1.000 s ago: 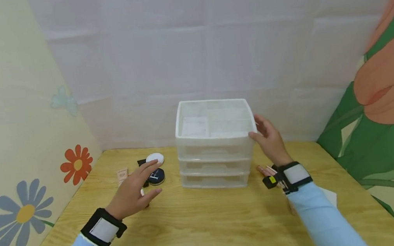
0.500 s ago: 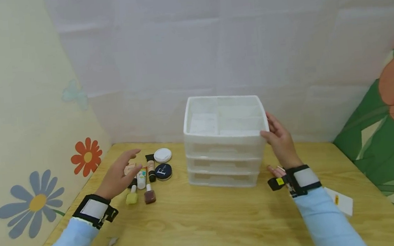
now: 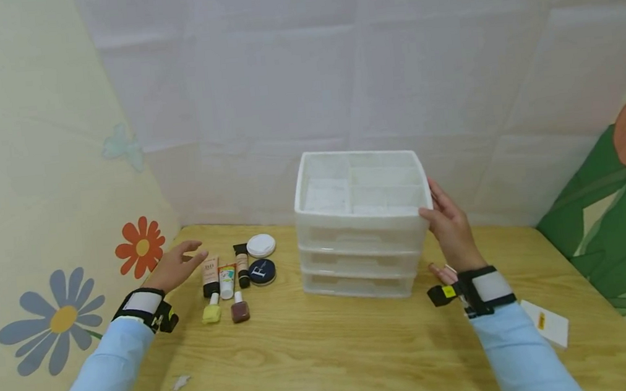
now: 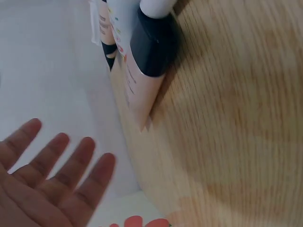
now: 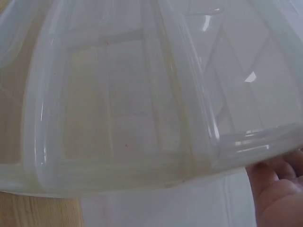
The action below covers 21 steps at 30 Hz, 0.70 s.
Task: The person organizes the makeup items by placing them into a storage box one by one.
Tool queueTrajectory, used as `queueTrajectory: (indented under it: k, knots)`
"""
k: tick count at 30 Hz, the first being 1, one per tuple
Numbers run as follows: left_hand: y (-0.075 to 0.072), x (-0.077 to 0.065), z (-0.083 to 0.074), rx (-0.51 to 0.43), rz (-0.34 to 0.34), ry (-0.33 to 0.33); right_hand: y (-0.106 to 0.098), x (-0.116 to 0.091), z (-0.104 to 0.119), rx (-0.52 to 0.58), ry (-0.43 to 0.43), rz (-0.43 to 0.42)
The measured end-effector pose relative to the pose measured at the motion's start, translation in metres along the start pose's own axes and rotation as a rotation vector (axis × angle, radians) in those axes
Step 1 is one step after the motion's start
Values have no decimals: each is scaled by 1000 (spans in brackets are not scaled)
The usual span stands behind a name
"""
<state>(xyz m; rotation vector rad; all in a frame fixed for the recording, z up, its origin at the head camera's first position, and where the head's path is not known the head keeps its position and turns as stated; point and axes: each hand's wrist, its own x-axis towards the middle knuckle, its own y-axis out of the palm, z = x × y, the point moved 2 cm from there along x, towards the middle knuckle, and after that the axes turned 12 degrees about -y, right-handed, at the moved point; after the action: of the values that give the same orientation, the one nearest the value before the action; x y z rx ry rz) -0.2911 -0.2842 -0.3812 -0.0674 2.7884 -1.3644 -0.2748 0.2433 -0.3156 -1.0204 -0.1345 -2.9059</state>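
A white plastic drawer organizer (image 3: 358, 235) with three see-through drawers and a divided top stands upright on the table. At its upper right corner my right hand (image 3: 452, 230) grips it, thumb on the front rim and the other fingers along the side; in the right wrist view these fingers (image 5: 279, 184) show beside the drawers. My left hand (image 3: 174, 266) is at the left, fingers spread and holding nothing. Close to it lies a peach tube with a black cap (image 3: 211, 276), which also fills the upper part of the left wrist view.
Beside the peach tube are a small white tube (image 3: 227, 282), a black-capped foundation tube (image 3: 243, 267), a white compact (image 3: 261, 245), a dark compact (image 3: 262, 271), and yellow (image 3: 211, 311) and brown (image 3: 240, 310) nail polish bottles. A white box (image 3: 548, 323) lies at the right.
My left hand has drawn back left from over the cosmetics, uncovering them. My right hand stays at the organizer's corner. The head view has shifted, so the scene sits slightly further right.
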Motion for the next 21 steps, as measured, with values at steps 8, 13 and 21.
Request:
queueTrajectory:
  k: [8, 13, 21]
  knots:
    - [15, 31, 18, 22, 142, -198, -4, -4, 1, 47, -2, 16]
    - [23, 44, 22, 28, 183, -315, -4, -5, 1, 46, 1, 25]
    - [33, 54, 18, 61, 177, -404, -2, -5, 0, 51, -5, 20]
